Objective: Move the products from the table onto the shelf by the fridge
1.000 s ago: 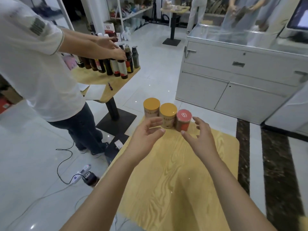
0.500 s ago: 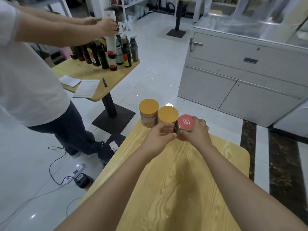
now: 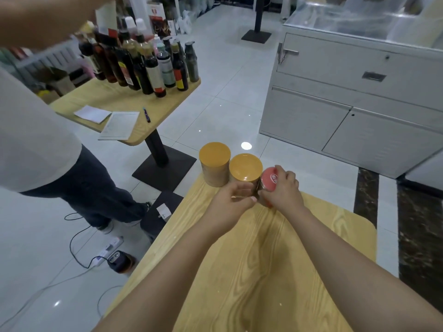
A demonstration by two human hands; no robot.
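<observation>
Three round canisters stand in a row at the far edge of the wooden counter [image 3: 263, 271], touching side by side. Two have plain yellow lids: the far-left canister [image 3: 214, 155] stands free, and the middle canister [image 3: 245, 167] is next to it. The third is the red-lidded canister [image 3: 269, 179] at the right end of the row. All three lids are on, so what is inside cannot be seen. The red lid carries a white mark with characters too small to read, and the print on the tan sides of the yellow-lidded pair is not legible either.

The left hand [image 3: 230, 202] grips the lower body of the middle canister, fingers curled round its near side with the thumb tip pressed against it. The right hand [image 3: 284, 188] holds the red-lidded canister from the right, fingers hooked over the lid's far rim and the thumb on its near side. Both canisters sit on the counter.

To the left, a second counter [image 3: 167, 104] on a black pedestal carries a crowd of dark bottles [image 3: 148, 65]. They are packed too tightly and blurred too much to count or to read their labels. On it also lie two sheets of paper [image 3: 119, 125] and one pen [image 3: 146, 115]. Another person [image 3: 36, 144] in a white shirt and dark trousers stands beside it, with an arm reaching over the bottles. A grey cabinet [image 3: 347, 104] stands across the tiled floor, and a power strip [image 3: 107, 250] lies on the floor.
</observation>
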